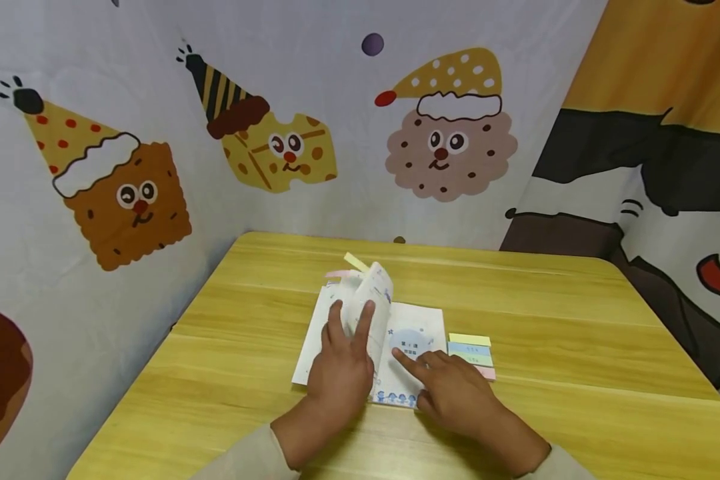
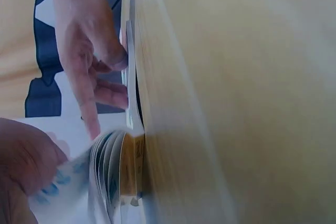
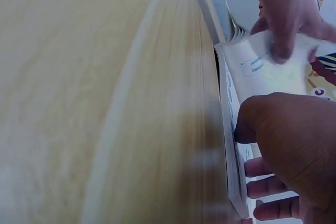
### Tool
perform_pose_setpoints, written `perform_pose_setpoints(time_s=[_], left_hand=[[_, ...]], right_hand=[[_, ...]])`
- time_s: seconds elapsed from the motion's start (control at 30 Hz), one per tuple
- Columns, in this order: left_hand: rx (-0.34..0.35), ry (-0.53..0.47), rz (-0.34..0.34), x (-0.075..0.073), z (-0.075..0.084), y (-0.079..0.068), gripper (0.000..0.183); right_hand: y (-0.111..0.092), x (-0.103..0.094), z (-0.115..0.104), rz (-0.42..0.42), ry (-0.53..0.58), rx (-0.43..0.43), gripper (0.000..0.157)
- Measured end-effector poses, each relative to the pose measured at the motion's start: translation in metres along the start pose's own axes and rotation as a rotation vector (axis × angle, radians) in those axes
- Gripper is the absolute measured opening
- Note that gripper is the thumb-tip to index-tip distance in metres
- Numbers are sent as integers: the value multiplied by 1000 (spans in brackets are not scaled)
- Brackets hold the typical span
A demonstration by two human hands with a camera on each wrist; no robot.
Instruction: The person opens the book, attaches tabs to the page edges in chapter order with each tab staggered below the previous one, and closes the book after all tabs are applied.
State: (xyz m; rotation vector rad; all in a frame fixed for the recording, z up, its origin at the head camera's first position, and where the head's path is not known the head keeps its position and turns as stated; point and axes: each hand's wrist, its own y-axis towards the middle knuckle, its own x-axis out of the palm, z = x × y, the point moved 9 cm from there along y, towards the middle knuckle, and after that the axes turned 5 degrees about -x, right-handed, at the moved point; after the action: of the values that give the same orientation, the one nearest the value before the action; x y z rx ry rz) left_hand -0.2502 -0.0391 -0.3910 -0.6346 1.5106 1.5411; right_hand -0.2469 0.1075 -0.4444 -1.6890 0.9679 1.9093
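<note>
An open book [image 1: 417, 323] lies on the table, its right page printed with a pale blue circle, dark characters and a row of blue figures. My left hand [image 1: 342, 373] holds a raised sheaf of pages [image 1: 379, 287] that curls up near the spine. In the left wrist view, the bent page edges [image 2: 107, 158] fan out beside that hand. My right hand [image 1: 456, 393] rests over the right page, its index finger extended toward the printed circle and the other fingers loosely bent. Yellow and pink sticky tabs [image 1: 355, 261] stick out beyond the book's top edge.
Sticky tabs [image 1: 471, 350] in yellow, blue, green and pink lie just right of the book on the wooden table [image 1: 552, 320]. A cloth with cartoon pictures [image 1: 312, 60] hangs behind and beside the table.
</note>
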Motion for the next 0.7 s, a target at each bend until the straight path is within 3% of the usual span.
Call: perform_pose_setpoints(time_s=[0.1, 0.17, 0.27, 0.4, 0.47, 0.6, 0.7], left_hand=[[-18, 92, -120, 9, -4, 2, 87], [-15, 169, -225, 18, -6, 0, 69], [-9, 232, -330, 28, -8, -3, 44], [1, 215, -399, 36, -7, -6, 60], [-9, 158, -418, 40, -7, -7, 64], [-11, 45, -448, 45, -7, -7, 53], [45, 31, -493, 49, -2, -9, 48]], right_hand=[[0, 0, 1, -17, 1, 15, 74], [0, 0, 1, -25, 3, 25, 72], [0, 0, 1, -29, 8, 34, 71], [0, 0, 2, -33, -1, 39, 68], [0, 0, 2, -36, -8, 42, 66], [0, 2, 3, -39, -6, 44, 62], [0, 3, 3, -38, 6, 43, 59]])
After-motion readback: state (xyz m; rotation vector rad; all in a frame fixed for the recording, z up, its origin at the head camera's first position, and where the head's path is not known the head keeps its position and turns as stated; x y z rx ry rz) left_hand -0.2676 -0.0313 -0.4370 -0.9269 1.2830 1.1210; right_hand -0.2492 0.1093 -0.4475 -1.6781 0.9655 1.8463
